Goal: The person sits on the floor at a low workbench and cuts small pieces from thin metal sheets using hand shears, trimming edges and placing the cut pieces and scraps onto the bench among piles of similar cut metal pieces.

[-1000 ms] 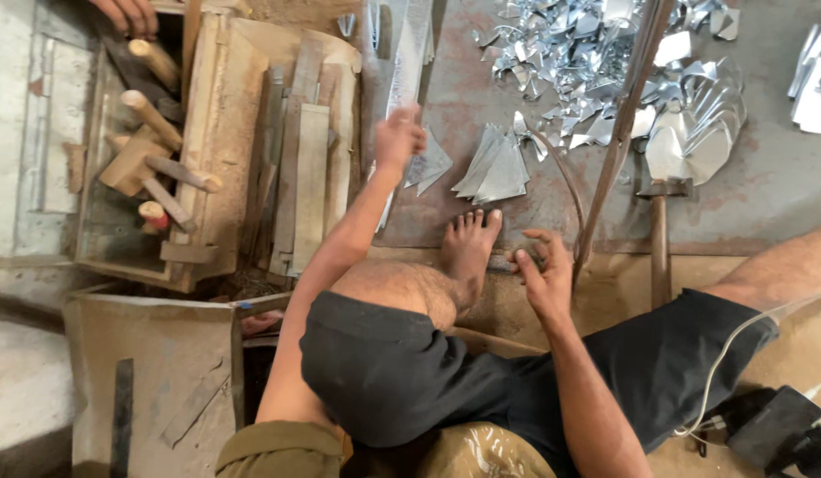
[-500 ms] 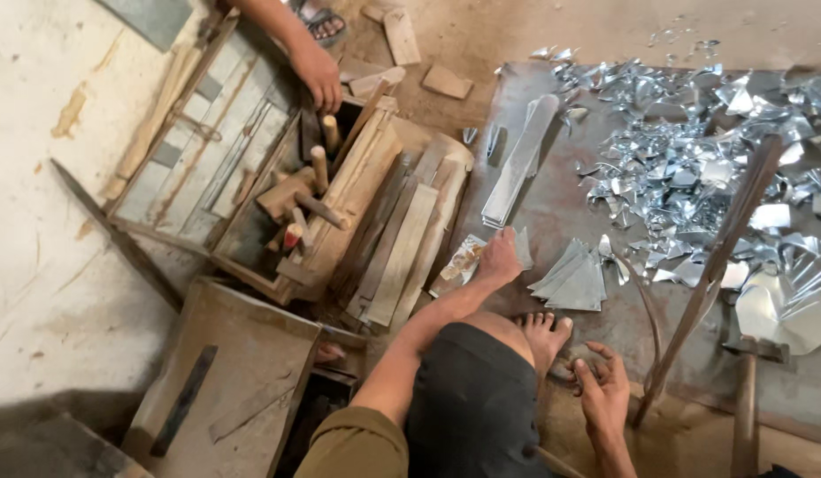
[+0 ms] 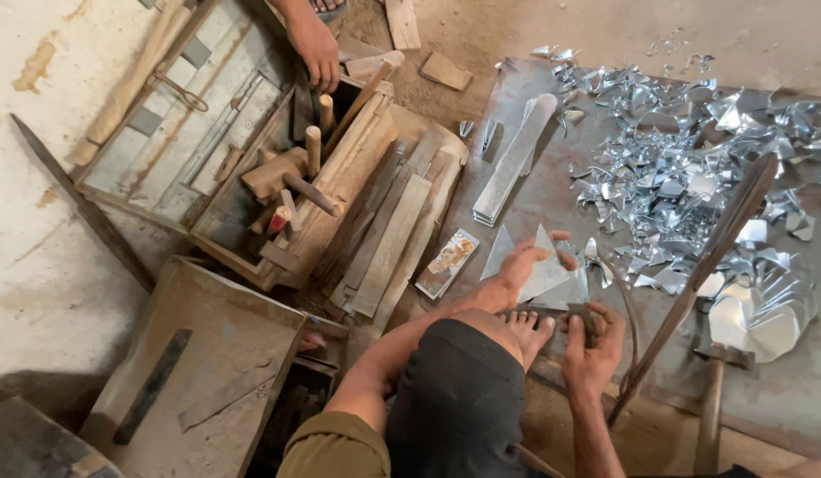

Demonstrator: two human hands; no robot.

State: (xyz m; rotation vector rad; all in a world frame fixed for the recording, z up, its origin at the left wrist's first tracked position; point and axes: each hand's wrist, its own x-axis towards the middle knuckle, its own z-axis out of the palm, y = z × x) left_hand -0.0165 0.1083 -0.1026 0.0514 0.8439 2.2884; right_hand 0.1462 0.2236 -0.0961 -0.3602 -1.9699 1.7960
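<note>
I sit on the floor with my bare foot (image 3: 527, 329) on a dark metal floor plate (image 3: 552, 177). My left hand (image 3: 519, 267) reaches forward and closes its fingers on a stack of shiny triangular sheet-metal pieces (image 3: 545, 276). My right hand (image 3: 592, 343) is beside my foot, gripping a small dark metal tool (image 3: 580, 315). A small flat packet (image 3: 448, 263) lies just left of my left hand.
A wooden toolbox (image 3: 340, 190) with wooden-handled tools stands to the left, and another person's hand (image 3: 315, 51) rests on its far end. Flat metal strips (image 3: 515, 161), a heap of shiny scraps (image 3: 694, 173), a long rod (image 3: 698, 279) and a hammer (image 3: 713, 389) lie to the right.
My head has turned, so the view has swung. My left hand has moved from the packet and strips onto the triangular pieces. My right hand has stayed by my foot.
</note>
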